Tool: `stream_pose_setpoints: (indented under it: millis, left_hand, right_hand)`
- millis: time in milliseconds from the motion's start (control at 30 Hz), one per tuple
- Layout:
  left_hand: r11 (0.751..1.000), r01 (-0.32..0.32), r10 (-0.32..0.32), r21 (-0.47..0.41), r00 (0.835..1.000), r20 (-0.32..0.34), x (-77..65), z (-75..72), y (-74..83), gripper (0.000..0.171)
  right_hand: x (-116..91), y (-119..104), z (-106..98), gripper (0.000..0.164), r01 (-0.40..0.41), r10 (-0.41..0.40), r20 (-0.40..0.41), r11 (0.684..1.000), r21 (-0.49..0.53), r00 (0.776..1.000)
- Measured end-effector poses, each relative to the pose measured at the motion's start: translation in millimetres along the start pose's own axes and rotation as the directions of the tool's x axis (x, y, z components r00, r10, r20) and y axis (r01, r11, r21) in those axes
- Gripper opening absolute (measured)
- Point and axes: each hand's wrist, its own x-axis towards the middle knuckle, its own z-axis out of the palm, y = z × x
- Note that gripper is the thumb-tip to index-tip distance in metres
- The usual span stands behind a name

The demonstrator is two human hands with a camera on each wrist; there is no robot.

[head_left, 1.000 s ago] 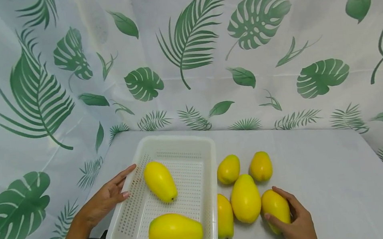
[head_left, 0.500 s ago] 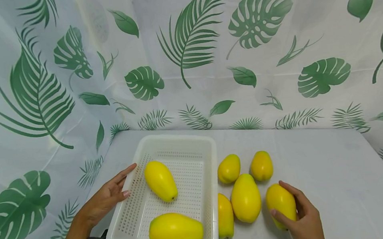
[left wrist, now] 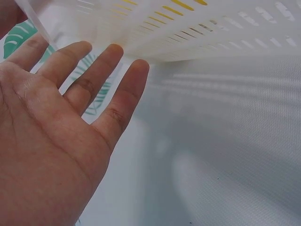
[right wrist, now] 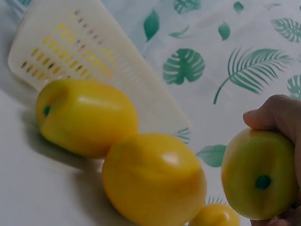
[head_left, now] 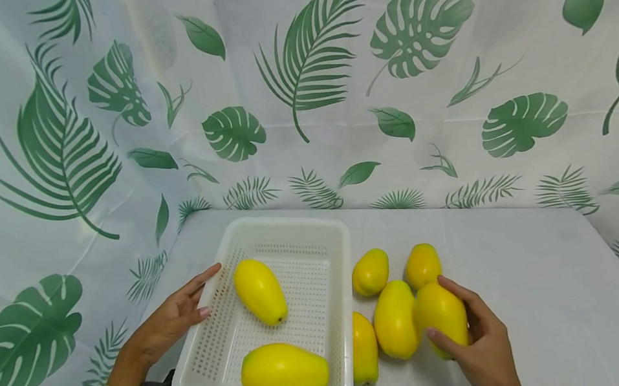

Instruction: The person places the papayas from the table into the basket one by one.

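Note:
My right hand [head_left: 478,343] grips a yellow papaya [head_left: 442,316], thumb on the near side and fingers round its right. In the head view this fruit overlaps the middle papaya [head_left: 396,325]. The right wrist view shows the held papaya's dark green end spot, with the thumb over its top. My left hand [head_left: 175,315] rests at the left rim of a white perforated plastic basket [head_left: 346,279], its fingers extended. From the left wrist view, those fingers spread straight beside the basket's slotted wall [left wrist: 225,28]. Inside the basket lie two papayas, one toward the back [head_left: 260,292] and one at the front [head_left: 285,371].
Right of the basket, a papaya [head_left: 364,349] sits against its wall. Two smaller ones stand farther back, a left one [head_left: 371,273] and a right one [head_left: 422,265]. A white cloth [head_left: 534,294] covers the table. Leaf-printed curtains [head_left: 333,151] rise behind and at the left.
My right hand has lifted the papaya, drawn it right, then brought it back left and up beside the middle one. The left hand and basket have stayed in place.

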Motion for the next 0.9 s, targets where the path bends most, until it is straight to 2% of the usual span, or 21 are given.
stream_pose_setpoints:
  millis: [167,300,500,900]
  left_hand:
    - [1.0,-0.002,0.002,-0.007,1.0,0.01,1.0,0.1,0.8,0.077]
    - [1.0,0.002,-0.002,-0.014,1.0,0.008,0.8,0.8,2.4,0.077]
    - [1.0,-0.005,0.006,-0.017,1.0,0.011,0.9,-0.4,0.5,0.077]
    - [1.0,-0.013,0.013,-0.018,1.0,0.009,-0.3,-0.8,0.7,0.077]
  right_hand:
    - [-1,-10,5,0.08,0.071,-0.074,0.039,0.996,0.062,0.997]
    - [-2,-16,11,0.079,0.093,-0.1,0.065,0.99,0.107,0.993]
    - [-3,-25,20,0.078,0.113,-0.121,0.083,0.989,0.096,0.989]
    - [-2,-37,31,0.079,0.203,-0.225,0.144,0.967,0.152,0.964]
